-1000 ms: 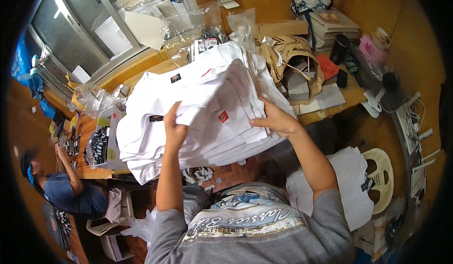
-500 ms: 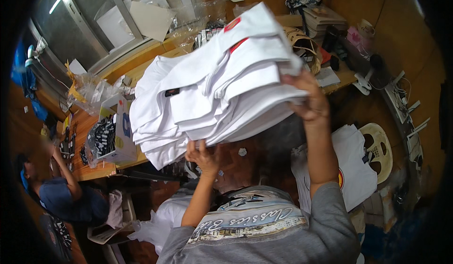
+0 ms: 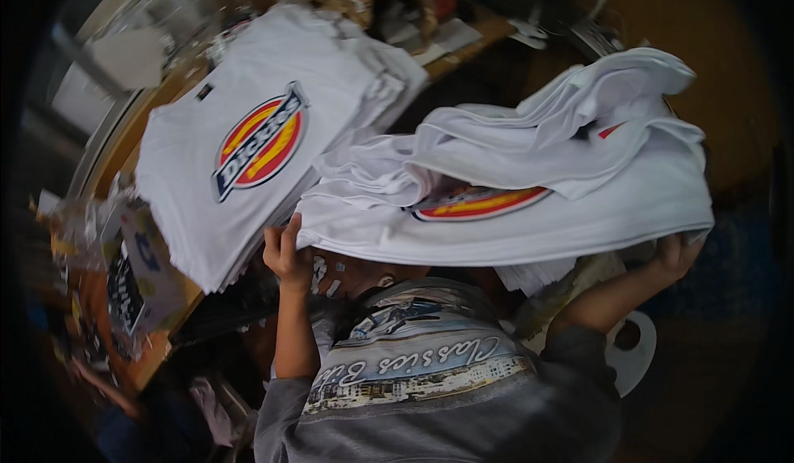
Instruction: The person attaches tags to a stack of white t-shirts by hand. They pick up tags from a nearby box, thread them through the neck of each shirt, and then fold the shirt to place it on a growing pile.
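Observation:
A bundle of white T-shirts (image 3: 513, 235), folded over in layers, hangs in front of me between both hands. Part of a red and yellow printed emblem shows within its fold. My left hand (image 3: 288, 252) is closed on the bundle's lower left corner, fingers curled over the edge. At the lower right corner, my right hand (image 3: 680, 252) grips the cloth, its fingers partly hidden underneath. Left of the bundle, a flat pile of white T-shirts (image 3: 186, 144) lies on the wooden table, a red and yellow emblem on the top one. The bundle overlaps this pile's right side.
A printed box (image 3: 153, 256) with dark labels stands at the table's left, beside clear plastic bags (image 3: 83, 215). A woven basket (image 3: 397, 16) sits behind the pile. A pale chair (image 3: 633, 351) is at lower right. Another person's arm (image 3: 107, 388) shows at lower left.
The view has swung right. Earlier both hands held white shirts raised over the table; now a pile lies flat there, and the hands hold a folded bundle lower and further right.

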Demonstrator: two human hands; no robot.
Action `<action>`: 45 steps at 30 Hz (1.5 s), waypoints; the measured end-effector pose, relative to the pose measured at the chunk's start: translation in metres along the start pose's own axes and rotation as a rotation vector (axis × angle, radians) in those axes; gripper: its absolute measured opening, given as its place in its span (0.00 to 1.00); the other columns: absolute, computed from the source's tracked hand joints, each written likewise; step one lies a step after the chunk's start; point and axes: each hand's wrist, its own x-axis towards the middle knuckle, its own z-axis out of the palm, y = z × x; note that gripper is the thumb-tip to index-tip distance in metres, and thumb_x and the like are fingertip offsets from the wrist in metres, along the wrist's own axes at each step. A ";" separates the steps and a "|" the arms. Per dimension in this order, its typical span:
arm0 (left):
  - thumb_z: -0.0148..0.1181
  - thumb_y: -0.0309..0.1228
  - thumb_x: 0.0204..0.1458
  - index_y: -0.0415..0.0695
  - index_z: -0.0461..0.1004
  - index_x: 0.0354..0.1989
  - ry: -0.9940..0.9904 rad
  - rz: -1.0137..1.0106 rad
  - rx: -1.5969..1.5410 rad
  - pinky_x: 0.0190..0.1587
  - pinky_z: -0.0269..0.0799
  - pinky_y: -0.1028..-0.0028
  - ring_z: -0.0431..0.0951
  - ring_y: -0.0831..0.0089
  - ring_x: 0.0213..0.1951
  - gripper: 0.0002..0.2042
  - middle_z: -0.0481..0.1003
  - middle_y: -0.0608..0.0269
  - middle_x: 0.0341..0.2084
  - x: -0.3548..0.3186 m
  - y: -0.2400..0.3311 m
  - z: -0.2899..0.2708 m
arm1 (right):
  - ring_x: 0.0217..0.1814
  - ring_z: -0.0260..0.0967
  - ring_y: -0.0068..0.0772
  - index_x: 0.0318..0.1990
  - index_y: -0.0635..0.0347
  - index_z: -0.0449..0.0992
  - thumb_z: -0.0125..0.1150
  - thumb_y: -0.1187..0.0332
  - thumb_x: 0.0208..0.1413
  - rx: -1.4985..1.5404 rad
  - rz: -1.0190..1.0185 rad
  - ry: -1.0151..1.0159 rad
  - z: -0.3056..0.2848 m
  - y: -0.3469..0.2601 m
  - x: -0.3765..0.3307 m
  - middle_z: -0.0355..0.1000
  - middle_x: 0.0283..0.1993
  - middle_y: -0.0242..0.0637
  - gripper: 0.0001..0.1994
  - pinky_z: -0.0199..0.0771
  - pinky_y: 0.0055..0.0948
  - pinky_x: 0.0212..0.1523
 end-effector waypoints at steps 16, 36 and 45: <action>0.48 0.19 0.26 0.47 0.70 0.26 -0.467 0.312 -0.423 0.22 0.64 0.67 0.67 0.57 0.22 0.15 0.62 0.58 0.21 0.129 0.174 0.237 | 0.33 0.63 0.24 0.37 0.67 0.65 0.47 0.76 0.46 1.227 0.606 0.334 -0.178 0.133 0.008 0.65 0.32 0.38 0.09 0.66 0.21 0.32; 0.47 0.37 0.43 0.46 0.57 0.47 -1.417 -0.288 0.026 0.44 0.59 0.59 0.63 0.52 0.44 0.20 0.62 0.49 0.43 -0.074 0.112 0.308 | 0.36 0.65 0.51 0.53 0.50 0.50 0.49 0.64 0.43 -0.984 1.143 -0.597 -0.103 0.338 -0.191 0.66 0.35 0.53 0.27 0.64 0.41 0.39; 0.44 0.61 0.36 0.53 0.53 0.53 -0.411 -2.535 0.023 0.48 0.48 0.54 0.53 0.58 0.51 0.36 0.54 0.61 0.51 -0.234 0.173 -0.052 | 0.33 0.66 0.43 0.52 0.52 0.53 0.50 0.75 0.39 -1.091 0.502 -0.893 0.025 0.332 -0.040 0.68 0.31 0.44 0.28 0.65 0.38 0.33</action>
